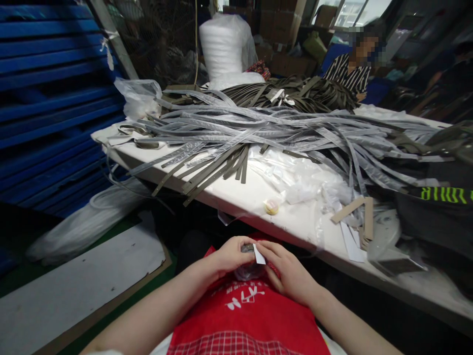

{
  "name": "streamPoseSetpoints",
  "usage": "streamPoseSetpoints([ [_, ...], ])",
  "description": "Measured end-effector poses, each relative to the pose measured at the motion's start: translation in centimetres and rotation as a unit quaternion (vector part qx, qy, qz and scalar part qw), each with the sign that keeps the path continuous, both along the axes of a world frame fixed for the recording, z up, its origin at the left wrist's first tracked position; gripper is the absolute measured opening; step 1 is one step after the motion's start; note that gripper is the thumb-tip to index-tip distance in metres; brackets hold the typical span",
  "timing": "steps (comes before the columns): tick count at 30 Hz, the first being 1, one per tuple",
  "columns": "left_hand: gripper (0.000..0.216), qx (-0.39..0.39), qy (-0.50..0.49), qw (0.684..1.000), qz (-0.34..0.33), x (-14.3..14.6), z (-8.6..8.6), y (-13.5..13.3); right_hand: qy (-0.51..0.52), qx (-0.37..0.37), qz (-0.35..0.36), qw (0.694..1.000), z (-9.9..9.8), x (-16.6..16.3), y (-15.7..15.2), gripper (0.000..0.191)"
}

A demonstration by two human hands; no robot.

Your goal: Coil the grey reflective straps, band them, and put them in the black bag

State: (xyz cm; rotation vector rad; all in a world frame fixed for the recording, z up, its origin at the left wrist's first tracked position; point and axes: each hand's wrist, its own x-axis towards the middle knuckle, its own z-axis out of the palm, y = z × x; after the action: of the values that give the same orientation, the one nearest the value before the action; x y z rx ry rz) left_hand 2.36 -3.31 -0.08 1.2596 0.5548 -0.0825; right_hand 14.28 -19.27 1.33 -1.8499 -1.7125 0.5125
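Head view: small grey strap [247, 248], white tag [259, 255].

Glossy plastic-sleeved strips [281, 130] heaped on a smooth matt white table [240, 195]

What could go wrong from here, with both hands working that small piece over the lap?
1. The white tag is pinched only at the fingertips of the right hand and left hand; it may slip to the floor.
2. The grey strips overhang the table edge and might slide off.
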Motion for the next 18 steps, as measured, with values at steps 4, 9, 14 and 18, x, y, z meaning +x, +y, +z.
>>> streamPoseSetpoints([
  [4,0.038,-0.037,-0.028,0.998,0.031,2.3,0.9,0.1,-0.042,0.038,-0.059,0.997,-0.4,-0.6,-0.7,0.072],
  [9,0.050,-0.040,-0.047,0.998,0.016,5.1,2.1,-1.0,-0.002,0.084,-0.187,0.979,1.1,2.7,-3.6,0.057],
  [14,0.057,-0.026,-0.017,0.999,0.024,6.5,0.8,-0.5,-0.100,0.164,-0.554,0.810,2.8,12.9,-13.8,0.031],
  [18,0.063,-0.038,0.003,0.998,0.053,6.8,-0.7,-0.9,-0.006,0.108,-0.698,0.708,2.2,18.6,-21.1,0.034],
])
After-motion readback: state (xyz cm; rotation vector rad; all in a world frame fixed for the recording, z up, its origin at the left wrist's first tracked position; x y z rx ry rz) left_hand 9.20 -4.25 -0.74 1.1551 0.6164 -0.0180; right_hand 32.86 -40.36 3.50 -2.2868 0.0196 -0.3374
